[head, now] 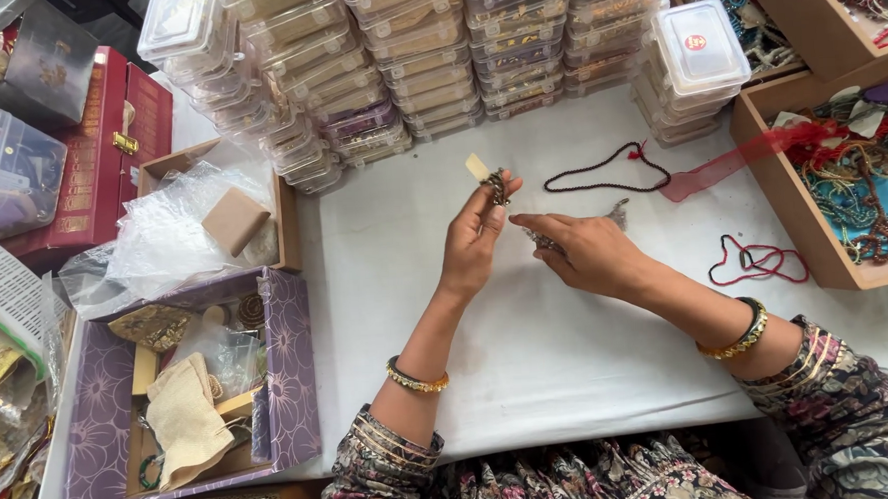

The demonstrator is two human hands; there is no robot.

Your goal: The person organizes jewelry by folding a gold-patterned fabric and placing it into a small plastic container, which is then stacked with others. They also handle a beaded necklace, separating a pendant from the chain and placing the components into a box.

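The left hand (474,240) is raised off the white table (529,356), thumb and forefinger pressed together on a small dark beaded piece (496,185) with a pale tag (476,166) sticking up just past the fingertips. The right hand (589,253) lies low beside it, just to the right of that pinch, forefinger stretched toward the left hand. Its fingers curl over a small greyish trinket (543,240) against the tabletop; part of the trinket shows beyond the knuckles, but whether it is pinched or only covered I cannot tell. Both wrists carry gold bangles (417,379), and patterned sleeves show at the near table edge.

A little beyond the pinch and to its right, a string of dark beads (605,170) lies in a loop on the table, touching a strip of sheer red ribbon (730,162). Right of the right hand, apart from it, lies a tangle of red cord (759,261). Further right stands a wooden tray (798,234) heaped with coloured necklaces.

To the left of the pinch, well apart, a purple flowered box (291,366) holds a cloth pouch and small bits, and behind it is a cardboard box (235,219) in clear plastic wrap. Farthest off, beyond the pinch, stacks of clear plastic containers (436,60) run along the back of the table.
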